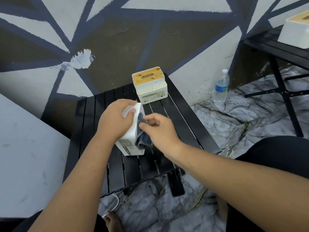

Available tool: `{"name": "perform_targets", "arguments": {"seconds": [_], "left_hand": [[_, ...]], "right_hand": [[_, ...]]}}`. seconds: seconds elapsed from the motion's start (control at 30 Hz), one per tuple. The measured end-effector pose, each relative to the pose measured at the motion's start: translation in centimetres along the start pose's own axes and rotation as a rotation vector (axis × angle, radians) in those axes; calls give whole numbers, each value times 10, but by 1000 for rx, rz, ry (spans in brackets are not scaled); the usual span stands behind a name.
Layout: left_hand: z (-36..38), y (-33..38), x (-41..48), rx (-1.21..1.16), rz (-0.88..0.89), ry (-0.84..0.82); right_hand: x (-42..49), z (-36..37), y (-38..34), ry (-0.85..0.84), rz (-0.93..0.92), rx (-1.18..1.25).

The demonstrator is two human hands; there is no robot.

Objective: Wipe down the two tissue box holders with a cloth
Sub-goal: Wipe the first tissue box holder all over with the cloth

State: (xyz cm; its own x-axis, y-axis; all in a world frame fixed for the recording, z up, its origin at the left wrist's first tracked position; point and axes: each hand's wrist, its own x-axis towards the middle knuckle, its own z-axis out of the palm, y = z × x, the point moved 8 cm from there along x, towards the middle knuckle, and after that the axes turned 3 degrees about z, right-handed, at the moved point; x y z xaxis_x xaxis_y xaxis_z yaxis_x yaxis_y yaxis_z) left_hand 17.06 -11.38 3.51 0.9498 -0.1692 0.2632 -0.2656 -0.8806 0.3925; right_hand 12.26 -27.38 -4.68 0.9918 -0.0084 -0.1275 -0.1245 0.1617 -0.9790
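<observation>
step: wiping first tissue box holder (132, 133), lying on its side on worktop (175, 114). left hand (115, 119) fingers clasp it; right hand (160, 129) fingers pinch dark cloth (142, 139) against its side. next, likely: turn it for remaining faces, then upright second holder (150, 87).

Both bare arms reach forward, the left hand (115, 120) gripping, the right hand (159, 129) pinching.

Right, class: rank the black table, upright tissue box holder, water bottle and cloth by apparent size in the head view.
1. black table
2. upright tissue box holder
3. water bottle and cloth: look alike; cloth bunched, partly hidden, so unranked.
</observation>
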Motion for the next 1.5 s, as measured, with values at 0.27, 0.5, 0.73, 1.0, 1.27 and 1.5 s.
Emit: {"name": "perform_targets", "arguments": {"seconds": [0.27, 0.5, 0.73, 1.0, 1.27, 1.5], "left_hand": [[-1, 1, -2, -13, -14, -6], [-2, 3, -4, -29, -40, -4], [-1, 1, -3, -43, -28, 11], [0, -1, -2, -70, -25, 12], [0, -3, -2, -59, -26, 5], [0, -2, -2, -61, -26, 9]], "right_hand": [[-37, 12, 24, -31, -14, -2], [-13, 4, 70, 35, 132, -109], [-2, 4, 58, 38, 81, -12], [34, -8, 70, 107, 142, -226], [50, -11, 72, 139, 158, -299], [70, -13, 55, 143, 131, -237]]}}
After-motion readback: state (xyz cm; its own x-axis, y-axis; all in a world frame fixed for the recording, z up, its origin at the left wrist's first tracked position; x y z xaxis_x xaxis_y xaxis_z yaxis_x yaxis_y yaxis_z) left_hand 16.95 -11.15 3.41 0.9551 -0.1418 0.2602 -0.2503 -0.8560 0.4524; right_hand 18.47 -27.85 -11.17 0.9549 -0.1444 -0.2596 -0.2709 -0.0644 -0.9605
